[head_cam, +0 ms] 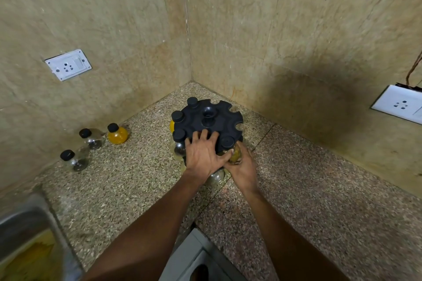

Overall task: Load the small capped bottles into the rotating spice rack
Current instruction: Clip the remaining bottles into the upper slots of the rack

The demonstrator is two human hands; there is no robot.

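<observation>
Corner of a speckled stone tabletop (127,180) between two tiled walls. The black rotating spice rack (212,121) stands near the corner; capped bottles sit in its slots at the far left (192,102), left (177,117), near left (179,136) and near right. The left hand (202,155) lies flat on the rack's top disc, fingers (206,136) straight and spread. The right hand (242,167) curls around the near-right bottle (231,151), yellowish contents, black cap (227,142) seated at a slot. Three bottles stand loose by the left wall: one orange-filled (117,134), two clear with dark contents (90,138) (73,160). Wall sockets at left (68,64) and right (400,104); steel sink (25,223) at lower left.
</observation>
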